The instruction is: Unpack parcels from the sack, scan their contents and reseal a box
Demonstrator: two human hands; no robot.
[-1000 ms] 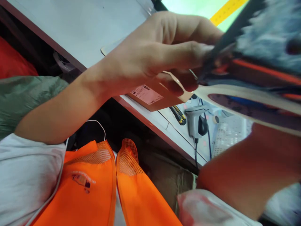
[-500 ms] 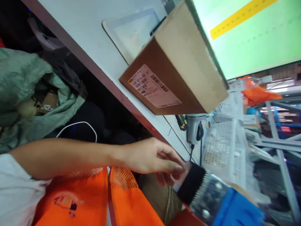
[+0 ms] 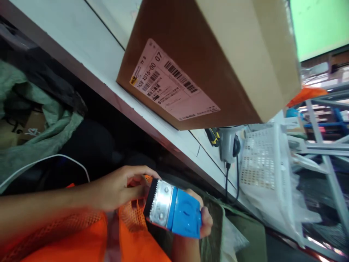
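Note:
My right hand [image 3: 205,222] grips a blue tape dispenser [image 3: 185,214] from behind, with its fingertips showing around the far end. The dispenser has a metal plate with a toothed edge and a black strip at its front, turned to the left. My left hand [image 3: 117,189] reaches in from the left with curled fingers, thumb and forefinger closed right at the black strip. What lies between those fingertips is hidden. Above both hands a brown cardboard box [image 3: 191,72] stands on the white table [image 3: 100,72], a printed shipping label [image 3: 174,85] on its near side.
A grey handheld device [image 3: 227,145] with a black cable and a yellow-black tool [image 3: 212,136] lie beside the box. White perforated baskets [image 3: 259,156] stand to the right. A green sack [image 3: 54,105] with small boxes inside is at the left, below the table edge.
The tape dispenser and both hands have moved left, closer to my orange vest. My right hand has come into view. The box appears larger and nearer.

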